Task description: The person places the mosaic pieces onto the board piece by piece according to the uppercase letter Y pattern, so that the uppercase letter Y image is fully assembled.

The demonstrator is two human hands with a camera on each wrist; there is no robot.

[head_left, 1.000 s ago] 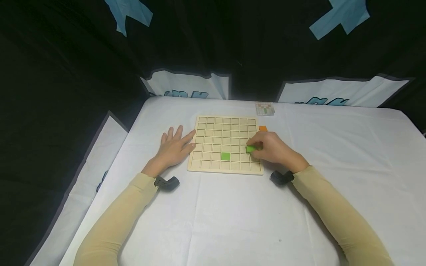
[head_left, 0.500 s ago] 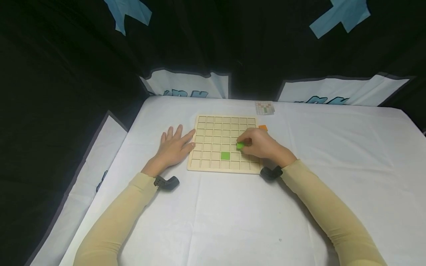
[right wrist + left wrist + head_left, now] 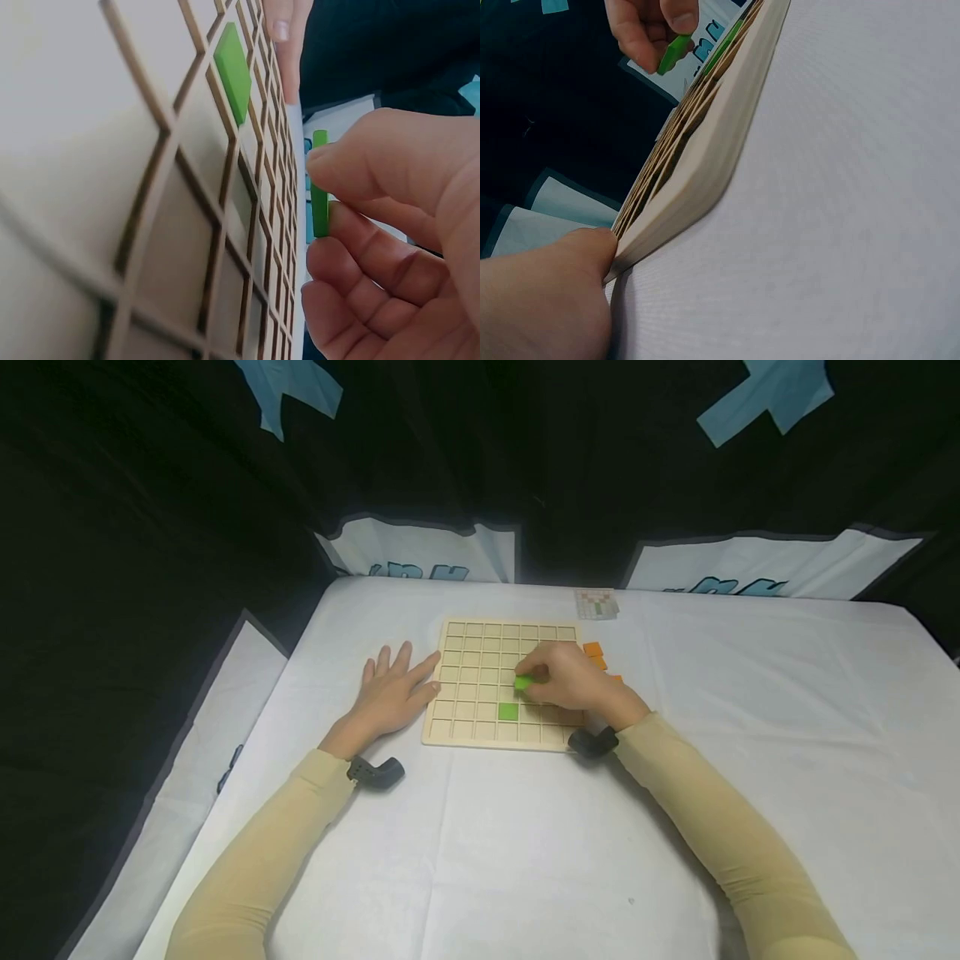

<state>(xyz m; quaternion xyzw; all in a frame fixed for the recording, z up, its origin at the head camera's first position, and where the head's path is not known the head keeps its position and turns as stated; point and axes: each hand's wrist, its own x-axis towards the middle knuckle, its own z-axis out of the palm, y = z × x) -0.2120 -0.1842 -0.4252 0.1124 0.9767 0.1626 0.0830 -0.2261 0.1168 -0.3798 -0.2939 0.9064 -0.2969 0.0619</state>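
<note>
A light wooden grid board (image 3: 468, 691) lies on the white table, with one green square tile (image 3: 508, 712) set in a cell near its front edge. Between thumb and fingers my right hand (image 3: 567, 677) pinches a second green tile (image 3: 320, 184). In the right wrist view that tile stands on edge, held just above the board's surface. My left hand (image 3: 385, 697) rests flat with spread fingers at the board's left edge. The left wrist view shows its thumb (image 3: 592, 247) touching the board's side.
Several orange tiles (image 3: 593, 649) lie right of the board, partly hidden by my right hand. A small card (image 3: 597, 604) printed with a coloured grid pattern lies behind the board's far right corner. Black curtains (image 3: 570, 468) hang beyond the table.
My right hand has moved left over the board, carrying the green tile from the right side towards the middle. More orange tiles have come into view behind it. My left hand has stayed put.
</note>
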